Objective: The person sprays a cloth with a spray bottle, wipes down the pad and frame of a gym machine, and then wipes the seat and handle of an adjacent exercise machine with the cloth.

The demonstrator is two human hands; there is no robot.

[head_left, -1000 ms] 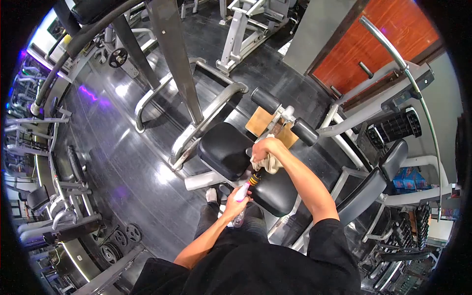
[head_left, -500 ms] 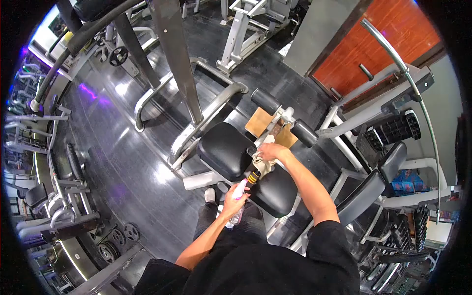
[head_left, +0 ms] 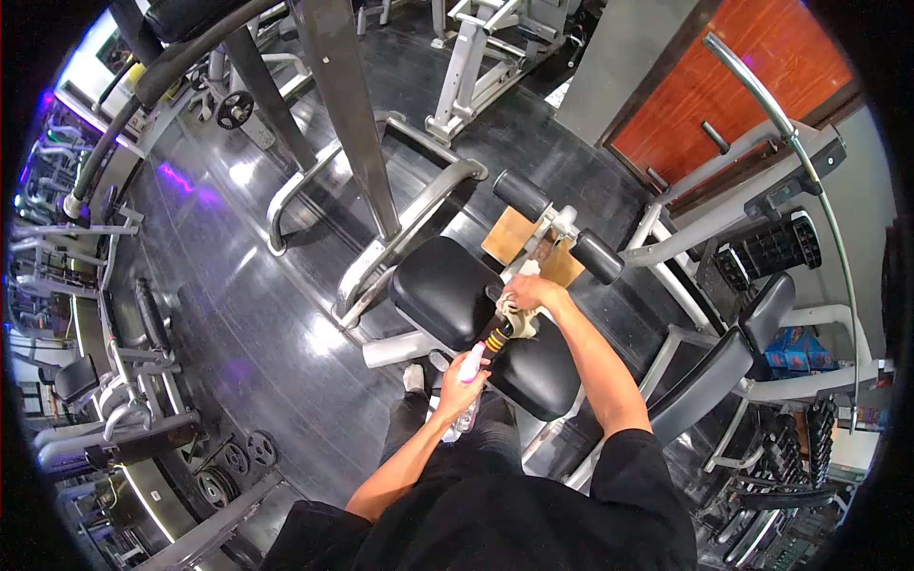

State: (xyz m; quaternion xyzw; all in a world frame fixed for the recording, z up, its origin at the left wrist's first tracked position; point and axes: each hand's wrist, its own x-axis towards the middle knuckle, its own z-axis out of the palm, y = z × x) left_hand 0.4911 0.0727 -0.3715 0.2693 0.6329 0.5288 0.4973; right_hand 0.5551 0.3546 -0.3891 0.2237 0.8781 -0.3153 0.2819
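My left hand (head_left: 461,383) is wrapped round the neck of a spray bottle (head_left: 470,365) with a white and pink head, held low in front of my legs. My right hand (head_left: 529,290) grips a beige cloth (head_left: 518,319) against the middle bar of the machine, between two black seat pads, the left one (head_left: 445,293) and the right one (head_left: 535,371). Yellow and black rings (head_left: 496,339) show on the bar, between the bottle head and the cloth. Part of the cloth is hidden under my right fingers.
Black foam rollers (head_left: 522,194) and a tan board (head_left: 510,236) are just beyond the cloth. A silver frame (head_left: 409,228) stands ahead on the left. On the right are a padded bench (head_left: 700,385) and a long curved bar (head_left: 752,86).
My right hand and the cloth have shifted slightly up along the bar, and the cloth is bunched differently. My left hand keeps its hold on the bottle. The view has turned slightly.
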